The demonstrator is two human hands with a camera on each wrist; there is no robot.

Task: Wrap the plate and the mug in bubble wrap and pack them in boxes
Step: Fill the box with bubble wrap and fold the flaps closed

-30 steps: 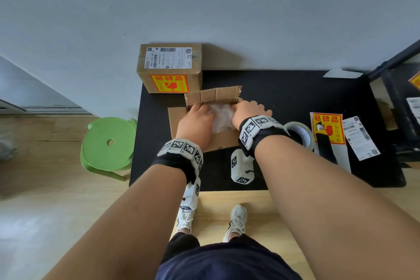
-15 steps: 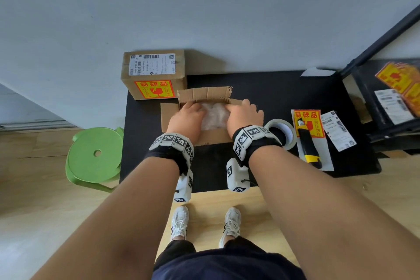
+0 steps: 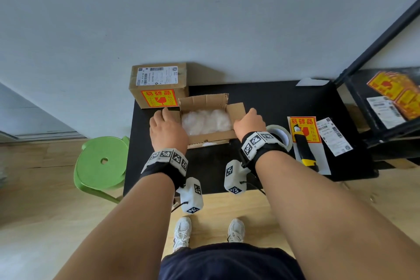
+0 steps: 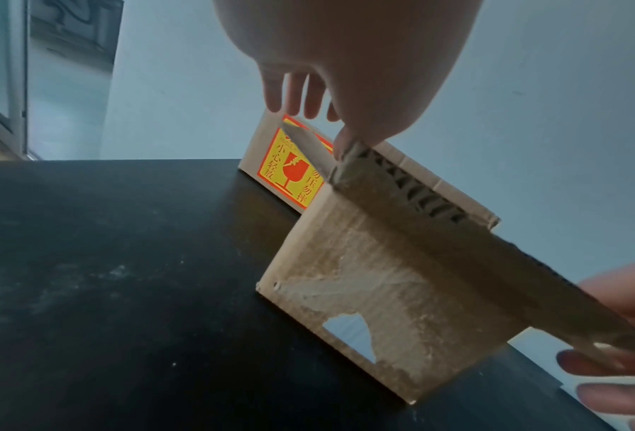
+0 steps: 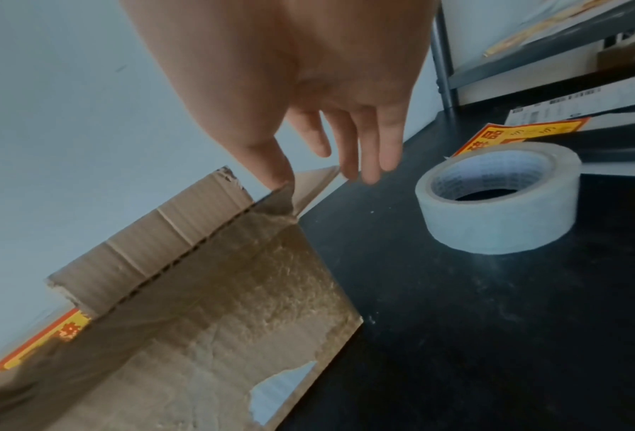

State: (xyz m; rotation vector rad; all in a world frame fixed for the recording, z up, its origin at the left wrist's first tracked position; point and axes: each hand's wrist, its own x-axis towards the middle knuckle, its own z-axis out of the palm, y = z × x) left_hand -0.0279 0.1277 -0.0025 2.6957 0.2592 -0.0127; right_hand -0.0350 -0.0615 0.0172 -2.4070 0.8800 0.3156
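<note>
Bubble wrap bundle [image 3: 205, 120] is lying inside the open box [image 3: 211, 137] at the centre of the head view, and now it is fully uncovered. Half a second ago both hands were pressing on it; now they are moving apart to the side flaps. I judge the packing of this item is finished and the closing is starting.

Left hand [image 3: 167, 130] is pinching the left flap [image 4: 378, 280] with thumb and fingers. Right hand [image 3: 248, 124] is touching the right flap [image 3: 236, 111] with the thumb, the other fingers hanging relaxed.

Only the wrist views are showing these thumbs on the flap edges. Only the head view is showing the bundle, the sealed box [image 3: 159, 85] at upper left, and the tape roll [image 5: 500, 198] with the cutter [image 3: 303, 148] at right.
</note>
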